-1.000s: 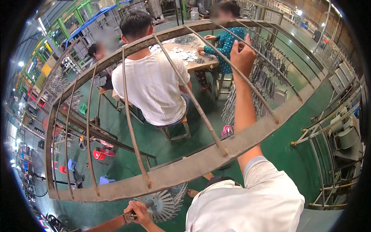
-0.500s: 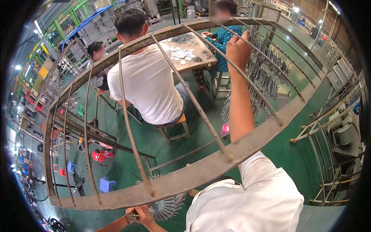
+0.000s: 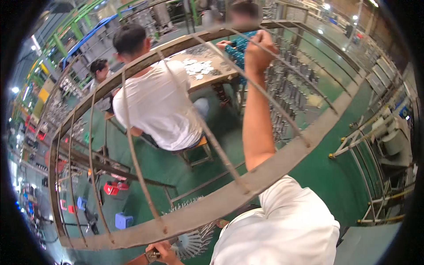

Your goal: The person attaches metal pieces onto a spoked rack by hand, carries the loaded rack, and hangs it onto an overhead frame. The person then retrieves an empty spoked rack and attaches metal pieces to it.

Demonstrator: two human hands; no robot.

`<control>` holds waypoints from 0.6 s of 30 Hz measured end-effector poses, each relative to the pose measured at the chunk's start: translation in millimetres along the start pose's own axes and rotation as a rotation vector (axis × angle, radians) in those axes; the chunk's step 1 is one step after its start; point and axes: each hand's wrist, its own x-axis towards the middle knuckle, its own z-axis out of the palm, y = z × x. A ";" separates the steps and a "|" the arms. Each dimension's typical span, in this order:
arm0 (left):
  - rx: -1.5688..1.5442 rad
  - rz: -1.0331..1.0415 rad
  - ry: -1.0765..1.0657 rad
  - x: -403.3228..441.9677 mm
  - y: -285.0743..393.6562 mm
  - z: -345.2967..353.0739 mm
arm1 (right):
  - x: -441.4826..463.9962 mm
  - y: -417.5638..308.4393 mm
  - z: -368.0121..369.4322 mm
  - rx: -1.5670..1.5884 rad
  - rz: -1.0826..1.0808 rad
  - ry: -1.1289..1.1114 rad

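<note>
My right hand is raised on the outstretched arm, its fingers curled round a thin rod of the rusty metal frame that spans the view. At the lower left, my left hand is closed at the bolted end of a brown bar, below the frame's near edge. The frame's rim partly hides that hand. Close to its right is a round metal piece with many radiating blades.
A person in a white shirt sits beyond the frame at a table with white pieces. Two other people sit nearby. Hanging metal parts are behind my right arm; a blue stool stands lower left.
My right hand has shifted left in view, and its raised finger has curled in. My left hand appears lower. The frame and seated people have shifted left with the view.
</note>
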 end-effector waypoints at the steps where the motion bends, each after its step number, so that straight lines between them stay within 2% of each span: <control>1: 0.030 -0.033 0.067 -1.3 -2.8 0.3 | 1.5 -9.9 -4.5 0.070 -0.017 0.028; 4: 0.171 -0.132 -0.073 -1.7 -4.7 -14.0 | -0.1 -37.8 -21.3 0.218 0.011 0.023; 5: 0.225 -0.166 -0.116 -3.0 -2.8 -18.5 | -3.7 -14.3 -4.3 0.073 -0.138 0.122; 8: 0.173 -0.005 -0.063 -8.5 47.7 33.9 | -19.4 -22.5 -22.5 0.210 -0.013 -0.004; 10: 0.219 0.026 -0.081 -7.7 43.5 28.4 | -33.6 -31.3 -35.8 0.359 0.123 -0.037; 11: 0.243 0.041 -0.094 -7.0 40.6 25.7 | -38.9 -34.8 -47.8 0.387 0.072 -0.077; 12: 0.211 0.013 -0.112 -6.8 38.7 24.5 | -45.3 -32.4 -52.8 0.360 -0.006 -0.086; 14: 0.160 -0.043 -0.133 -7.4 36.3 18.3 | -62.2 -36.4 -70.0 0.435 0.105 -0.134; 15: 0.161 -0.137 -0.150 -4.3 22.7 1.1 | -71.0 -37.7 -82.2 0.431 0.145 -0.176; 18: 0.093 -0.037 0.070 -5.9 10.2 6.2 | -101.0 -39.7 -106.7 0.444 0.216 -0.300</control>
